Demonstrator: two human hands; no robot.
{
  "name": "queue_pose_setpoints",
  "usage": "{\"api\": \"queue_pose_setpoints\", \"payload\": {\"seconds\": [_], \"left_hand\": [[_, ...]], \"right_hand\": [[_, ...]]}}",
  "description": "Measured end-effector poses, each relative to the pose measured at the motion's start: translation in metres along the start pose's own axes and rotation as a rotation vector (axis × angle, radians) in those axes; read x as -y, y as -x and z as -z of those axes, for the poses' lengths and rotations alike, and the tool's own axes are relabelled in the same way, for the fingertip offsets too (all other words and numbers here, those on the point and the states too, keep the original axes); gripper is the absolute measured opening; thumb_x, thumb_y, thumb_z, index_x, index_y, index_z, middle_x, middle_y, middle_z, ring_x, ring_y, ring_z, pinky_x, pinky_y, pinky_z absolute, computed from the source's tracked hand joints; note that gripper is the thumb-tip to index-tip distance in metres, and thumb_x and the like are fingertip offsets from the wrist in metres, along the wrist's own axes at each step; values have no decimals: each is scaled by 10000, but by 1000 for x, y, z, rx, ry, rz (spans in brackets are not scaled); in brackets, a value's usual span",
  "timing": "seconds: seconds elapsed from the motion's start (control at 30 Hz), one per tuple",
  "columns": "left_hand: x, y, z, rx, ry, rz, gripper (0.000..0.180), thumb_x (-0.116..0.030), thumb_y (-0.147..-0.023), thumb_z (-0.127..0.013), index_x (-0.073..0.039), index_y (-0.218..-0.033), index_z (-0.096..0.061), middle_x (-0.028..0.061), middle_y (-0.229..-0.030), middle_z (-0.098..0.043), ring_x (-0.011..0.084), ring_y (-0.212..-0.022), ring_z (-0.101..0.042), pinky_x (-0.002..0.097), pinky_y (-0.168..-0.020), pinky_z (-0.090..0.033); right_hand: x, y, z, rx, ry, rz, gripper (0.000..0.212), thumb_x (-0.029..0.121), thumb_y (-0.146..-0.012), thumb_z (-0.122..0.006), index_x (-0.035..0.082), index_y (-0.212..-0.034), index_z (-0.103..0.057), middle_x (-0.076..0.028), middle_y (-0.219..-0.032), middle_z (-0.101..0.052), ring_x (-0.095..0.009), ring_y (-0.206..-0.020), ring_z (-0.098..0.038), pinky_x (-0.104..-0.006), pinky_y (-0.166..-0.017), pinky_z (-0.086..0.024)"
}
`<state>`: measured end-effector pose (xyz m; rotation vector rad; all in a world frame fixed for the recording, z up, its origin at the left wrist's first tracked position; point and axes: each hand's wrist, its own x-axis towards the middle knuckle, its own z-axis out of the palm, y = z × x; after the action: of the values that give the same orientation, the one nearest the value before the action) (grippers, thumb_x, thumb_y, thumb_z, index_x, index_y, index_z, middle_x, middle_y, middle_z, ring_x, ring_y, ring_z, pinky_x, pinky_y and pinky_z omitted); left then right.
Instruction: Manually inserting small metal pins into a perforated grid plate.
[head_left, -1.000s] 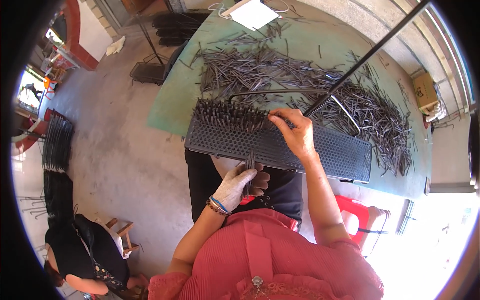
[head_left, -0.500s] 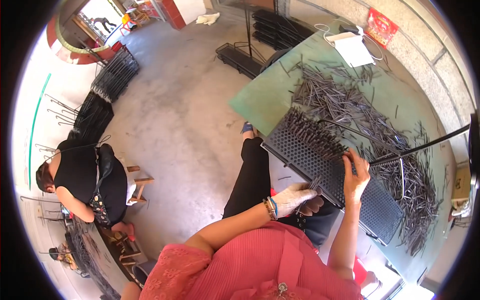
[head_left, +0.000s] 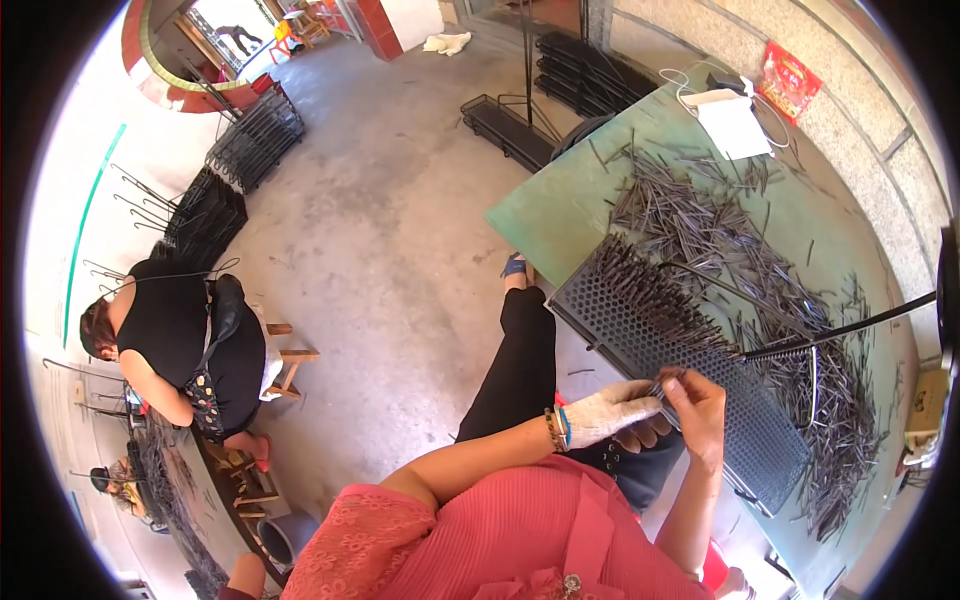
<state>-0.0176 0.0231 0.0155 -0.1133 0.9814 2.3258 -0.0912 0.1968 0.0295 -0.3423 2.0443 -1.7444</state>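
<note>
My left hand, in a white knitted glove with darker fingertips, is closed around a small bunch of thin dark rods just off the near edge of a black perforated tray. My bare right hand meets it there, thumb and fingers pinched at the ends of the bunch. Rows of short dark rods stand upright in the holes over the tray's far-left part. The holes nearer to my right hand hold none. A loose heap of the same rods is spread on the green table behind the tray.
The green table also bears a white sheet with a cable. A black bar juts in from the right. At left, a person bends over another rod-covered bench. Stacked black racks line the wall; more stand behind the table.
My right hand has moved from the standing rods toward me, to the bunch in my left hand. The whole view has shifted slightly.
</note>
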Motion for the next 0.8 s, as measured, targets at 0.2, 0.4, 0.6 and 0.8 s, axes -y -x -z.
{"api": "queue_pose_setpoints", "payload": {"seconds": [0.2, 0.4, 0.6, 0.8], "left_hand": [[12, -3, 0, -45, -108, -42, 396, -394, -995, -537, -50, -1189, -513, 35, -960, -609, 110, -768, -601, 255, -625, -517], [8, -3, -4, -60, -93, -25, 308, -323, -1018, -505, -65, -1185, -525, 11, -926, -591, 82, -703, -560, 225, -557, -464], [12, -5, -2, -125, -295, -58, 296, -308, -1029, -467, -69, -1189, -539, 22, -909, -624, 81, -659, -567, 233, -545, -475], [13, -4, -5, -156, -239, -88, 300, -312, -1033, -451, -63, -1171, -547, 28, -917, -637, 84, -656, -571, 240, -543, -478]], "right_hand": [[-2, 6, -2, -16, -102, -86, 115, 59, -901, -673, -38, -954, -705, -17, -809, -669, -60, -709, -560, -205, -634, -441], [1, 7, 1, -96, -169, -100, 168, 122, -909, -669, -36, -952, -706, -31, -807, -678, -90, -697, -605, -234, -665, -487], [-7, 10, 0, -151, -200, -81, 179, 117, -915, -667, -41, -993, -699, -38, -821, -684, -91, -699, -610, -235, -672, -497], [-14, 10, 3, -166, -198, -64, 155, 80, -911, -664, -41, -1004, -694, -43, -834, -688, -97, -706, -615, -238, -676, -503]]}}
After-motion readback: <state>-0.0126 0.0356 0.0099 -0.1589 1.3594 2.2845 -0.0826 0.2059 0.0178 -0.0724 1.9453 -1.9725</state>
